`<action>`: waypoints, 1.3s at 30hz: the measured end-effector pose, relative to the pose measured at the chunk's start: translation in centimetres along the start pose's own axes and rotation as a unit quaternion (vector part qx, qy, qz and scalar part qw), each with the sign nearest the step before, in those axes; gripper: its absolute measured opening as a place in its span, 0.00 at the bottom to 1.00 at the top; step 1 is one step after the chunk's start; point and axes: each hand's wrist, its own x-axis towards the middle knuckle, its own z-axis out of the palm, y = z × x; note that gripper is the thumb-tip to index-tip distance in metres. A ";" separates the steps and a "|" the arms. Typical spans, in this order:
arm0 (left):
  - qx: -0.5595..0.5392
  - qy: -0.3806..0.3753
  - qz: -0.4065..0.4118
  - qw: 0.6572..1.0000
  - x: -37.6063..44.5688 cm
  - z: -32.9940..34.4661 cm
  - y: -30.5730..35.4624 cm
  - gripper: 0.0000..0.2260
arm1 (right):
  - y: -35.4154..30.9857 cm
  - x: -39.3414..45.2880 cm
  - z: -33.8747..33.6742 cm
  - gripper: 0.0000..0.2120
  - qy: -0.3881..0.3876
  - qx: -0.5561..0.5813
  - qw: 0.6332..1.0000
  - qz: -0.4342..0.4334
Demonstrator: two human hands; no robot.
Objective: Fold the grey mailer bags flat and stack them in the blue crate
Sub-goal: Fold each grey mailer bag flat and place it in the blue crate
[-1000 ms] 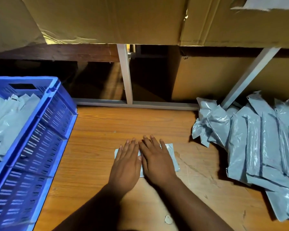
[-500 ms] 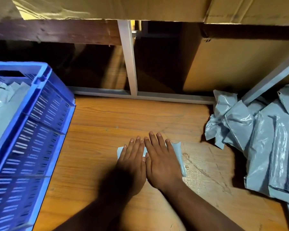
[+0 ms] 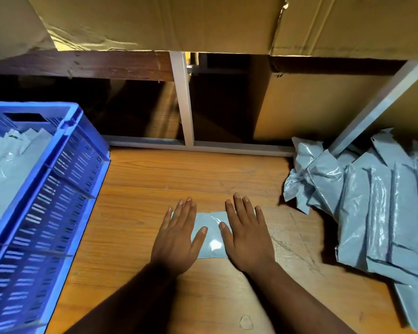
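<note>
A folded grey mailer bag (image 3: 209, 233) lies flat on the wooden table in front of me. My left hand (image 3: 177, 237) rests palm-down on its left end and my right hand (image 3: 247, 233) palm-down on its right end, fingers straight and spread, the middle of the bag showing between them. A blue crate (image 3: 58, 189) stands at the left with folded grey bags (image 3: 7, 165) inside it. A loose pile of grey mailer bags (image 3: 377, 208) lies at the right.
Bare wooden table (image 3: 143, 189) stretches between the crate and the pile. A white metal frame (image 3: 182, 102) with an upright post and a slanted strut (image 3: 381, 102) borders the table's far edge. Cardboard boxes (image 3: 179, 22) overhang above.
My hands, which lay side by side over the bag's middle, have slid apart to its two ends, uncovering the centre. The bag stays in place.
</note>
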 end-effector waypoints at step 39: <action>-0.019 0.042 -0.031 0.998 -2.2 0.9 0.7 0.34 | 0.6 -2.8 0.1 0.35 -0.004 0.002 1.000 0.001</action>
